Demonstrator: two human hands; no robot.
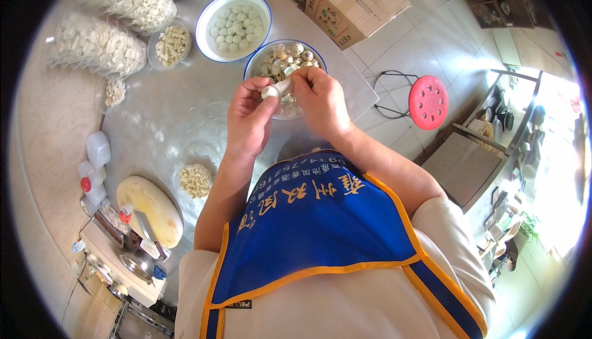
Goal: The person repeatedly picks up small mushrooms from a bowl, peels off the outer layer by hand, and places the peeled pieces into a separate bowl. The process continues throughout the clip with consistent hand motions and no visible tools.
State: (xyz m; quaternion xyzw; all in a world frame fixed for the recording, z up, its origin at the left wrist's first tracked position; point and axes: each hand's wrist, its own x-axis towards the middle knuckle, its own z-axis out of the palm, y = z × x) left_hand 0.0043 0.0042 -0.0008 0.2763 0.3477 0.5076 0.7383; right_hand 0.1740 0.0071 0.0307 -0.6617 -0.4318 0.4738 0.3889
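A peeled white quail egg [269, 92] sits between the thumb and fingers of my left hand [249, 121]. My right hand [326, 101] pinches a pale strip of eggshell [284, 85] that trails from the egg. Both hands are above the near side of a blue-rimmed bowl [325, 58], which they partly hide. In that bowl lie speckled unpeeled quail eggs [297, 49] and loose broken shells [276, 70]. Behind it, to the left, a white basin with a blue rim [200, 38] holds many smooth peeled eggs [238, 27] in liquid.
The metal table [152, 121] carries stacked clear tubs of pale pieces [99, 45], one separate tub [171, 47] and a small heap [195, 181]. A knife [147, 228] rests on a round cutting board [162, 205]. Beyond the table stand a cardboard box [356, 1] and a red stool [428, 102].
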